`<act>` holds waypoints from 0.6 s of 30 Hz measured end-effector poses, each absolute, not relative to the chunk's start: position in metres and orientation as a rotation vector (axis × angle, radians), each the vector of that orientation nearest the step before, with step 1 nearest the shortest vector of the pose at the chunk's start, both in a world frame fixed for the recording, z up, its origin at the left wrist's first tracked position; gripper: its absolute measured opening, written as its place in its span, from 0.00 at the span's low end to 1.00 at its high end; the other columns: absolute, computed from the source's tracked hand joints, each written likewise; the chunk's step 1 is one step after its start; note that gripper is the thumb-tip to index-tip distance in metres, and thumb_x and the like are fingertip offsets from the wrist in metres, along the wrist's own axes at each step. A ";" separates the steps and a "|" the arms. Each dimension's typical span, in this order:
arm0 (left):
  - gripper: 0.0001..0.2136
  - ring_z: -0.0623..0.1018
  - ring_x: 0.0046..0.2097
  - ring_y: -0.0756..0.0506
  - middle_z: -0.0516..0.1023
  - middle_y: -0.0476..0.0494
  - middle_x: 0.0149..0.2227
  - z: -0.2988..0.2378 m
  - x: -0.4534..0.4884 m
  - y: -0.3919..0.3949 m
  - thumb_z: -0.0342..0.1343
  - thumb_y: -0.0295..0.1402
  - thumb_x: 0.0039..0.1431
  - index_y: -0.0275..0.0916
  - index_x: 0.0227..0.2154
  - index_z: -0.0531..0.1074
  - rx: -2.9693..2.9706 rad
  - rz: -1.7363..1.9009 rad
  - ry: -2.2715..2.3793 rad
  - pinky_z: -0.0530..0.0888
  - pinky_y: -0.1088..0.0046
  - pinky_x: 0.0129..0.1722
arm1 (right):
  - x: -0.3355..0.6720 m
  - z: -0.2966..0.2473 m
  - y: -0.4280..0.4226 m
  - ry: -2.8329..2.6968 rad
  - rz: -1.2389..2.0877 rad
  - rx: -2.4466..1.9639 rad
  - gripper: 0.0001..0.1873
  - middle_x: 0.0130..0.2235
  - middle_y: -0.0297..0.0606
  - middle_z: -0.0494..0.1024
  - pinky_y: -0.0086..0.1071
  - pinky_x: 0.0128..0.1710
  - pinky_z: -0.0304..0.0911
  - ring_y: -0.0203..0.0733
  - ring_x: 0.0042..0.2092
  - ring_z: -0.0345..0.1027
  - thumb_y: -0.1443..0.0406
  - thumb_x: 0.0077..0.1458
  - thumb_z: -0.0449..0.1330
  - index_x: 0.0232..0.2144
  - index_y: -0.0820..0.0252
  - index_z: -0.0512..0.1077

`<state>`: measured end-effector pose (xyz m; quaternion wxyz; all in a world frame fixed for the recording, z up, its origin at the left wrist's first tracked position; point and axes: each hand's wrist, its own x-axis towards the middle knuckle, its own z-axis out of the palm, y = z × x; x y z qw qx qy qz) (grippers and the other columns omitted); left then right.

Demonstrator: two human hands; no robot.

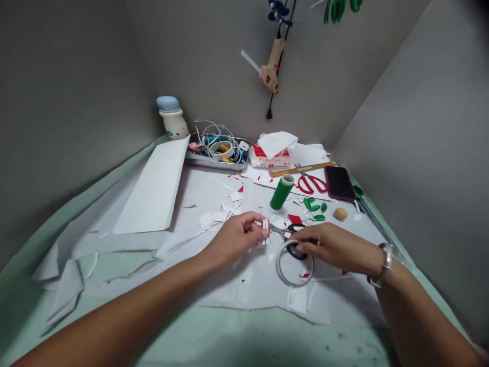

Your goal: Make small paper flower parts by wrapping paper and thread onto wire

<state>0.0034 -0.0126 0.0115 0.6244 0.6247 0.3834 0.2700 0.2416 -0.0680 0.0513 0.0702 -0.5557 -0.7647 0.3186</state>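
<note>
Left hand (237, 237) nearly closed, pinching a small folded red-and-white paper piece (265, 232) at its edge, with the blades of the small scissors (280, 231) just beside it. Right hand (330, 248) curled around the scissors' black finger loops, grip partly hidden. Paper looks light and flimsy, likely to crease: hold it by the folded edge. Scissors are stiff; take them by the loops. Thin pale hoop (295, 268) sits under the right hand, material unclear. Green thread spool (280, 192) and red-handled scissors (311, 184) lie beyond on the paper-covered surface (214, 288).
</note>
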 end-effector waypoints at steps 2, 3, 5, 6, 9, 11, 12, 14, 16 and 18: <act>0.13 0.69 0.26 0.51 0.73 0.50 0.25 0.010 0.004 -0.013 0.60 0.36 0.53 0.37 0.41 0.73 1.446 0.630 0.885 0.63 0.72 0.28 | 0.238 0.050 -0.069 -2.295 0.927 -1.710 0.14 0.37 0.36 0.81 0.33 0.35 0.63 0.43 0.35 0.72 0.61 0.56 0.59 0.44 0.51 0.78; 0.13 0.68 0.25 0.51 0.73 0.50 0.25 0.010 0.004 -0.013 0.60 0.35 0.54 0.38 0.42 0.72 1.456 0.631 0.883 0.63 0.72 0.27 | 0.234 0.049 -0.069 -2.254 0.885 -1.726 0.16 0.37 0.36 0.80 0.33 0.34 0.63 0.43 0.35 0.71 0.60 0.54 0.60 0.45 0.52 0.77; 0.14 0.68 0.26 0.51 0.72 0.51 0.25 0.010 0.004 -0.014 0.60 0.35 0.54 0.39 0.43 0.72 1.488 0.624 0.865 0.62 0.72 0.27 | 0.224 0.047 -0.067 -2.103 0.819 -1.715 0.19 0.39 0.37 0.80 0.33 0.35 0.63 0.43 0.36 0.71 0.57 0.54 0.61 0.48 0.53 0.75; 0.14 0.68 0.26 0.51 0.72 0.51 0.25 0.010 0.005 -0.015 0.59 0.35 0.54 0.39 0.44 0.71 1.511 0.616 0.854 0.63 0.72 0.28 | 0.217 0.045 -0.065 -2.009 0.822 -1.679 0.19 0.39 0.38 0.80 0.33 0.36 0.63 0.42 0.36 0.71 0.56 0.55 0.60 0.47 0.55 0.75; 0.16 0.71 0.28 0.49 0.72 0.51 0.26 0.012 0.005 -0.017 0.60 0.34 0.54 0.38 0.46 0.69 1.575 0.581 0.830 0.64 0.72 0.30 | 0.197 0.034 -0.057 -1.803 1.015 -1.504 0.11 0.32 0.34 0.79 0.30 0.32 0.61 0.38 0.32 0.69 0.59 0.57 0.58 0.37 0.56 0.77; 0.17 0.71 0.29 0.49 0.73 0.50 0.27 0.013 0.004 -0.016 0.59 0.35 0.54 0.38 0.46 0.68 1.589 0.592 0.837 0.65 0.72 0.30 | 0.188 0.025 -0.053 -1.681 1.112 -1.423 0.09 0.27 0.31 0.76 0.28 0.28 0.58 0.35 0.28 0.66 0.59 0.56 0.59 0.30 0.57 0.75; 0.17 0.71 0.29 0.49 0.73 0.50 0.27 0.014 0.002 -0.014 0.59 0.37 0.55 0.38 0.46 0.68 1.598 0.616 0.860 0.65 0.72 0.30 | 0.186 0.019 -0.051 -1.597 1.143 -1.408 0.09 0.25 0.29 0.75 0.28 0.27 0.57 0.34 0.26 0.64 0.59 0.55 0.59 0.29 0.57 0.73; 0.15 0.70 0.28 0.49 0.72 0.50 0.27 0.015 -0.001 -0.009 0.56 0.41 0.57 0.39 0.44 0.69 1.639 0.675 0.952 0.64 0.72 0.28 | 0.186 0.009 -0.049 -1.391 1.162 -1.380 0.10 0.23 0.28 0.73 0.27 0.25 0.56 0.32 0.23 0.61 0.57 0.56 0.60 0.30 0.57 0.72; 0.13 0.69 0.28 0.48 0.72 0.50 0.27 0.014 -0.005 -0.004 0.55 0.44 0.57 0.40 0.37 0.71 1.758 0.660 1.087 0.63 0.72 0.28 | 0.188 -0.001 -0.047 -1.202 1.146 -1.334 0.10 0.24 0.29 0.74 0.27 0.24 0.58 0.32 0.22 0.61 0.56 0.56 0.60 0.32 0.57 0.70; 0.10 0.69 0.28 0.47 0.72 0.48 0.27 0.013 -0.007 -0.001 0.55 0.42 0.56 0.40 0.31 0.71 1.926 0.530 1.197 0.61 0.71 0.28 | 0.191 -0.008 -0.045 -1.087 1.123 -1.313 0.11 0.24 0.29 0.74 0.26 0.25 0.59 0.32 0.23 0.63 0.56 0.55 0.61 0.34 0.57 0.70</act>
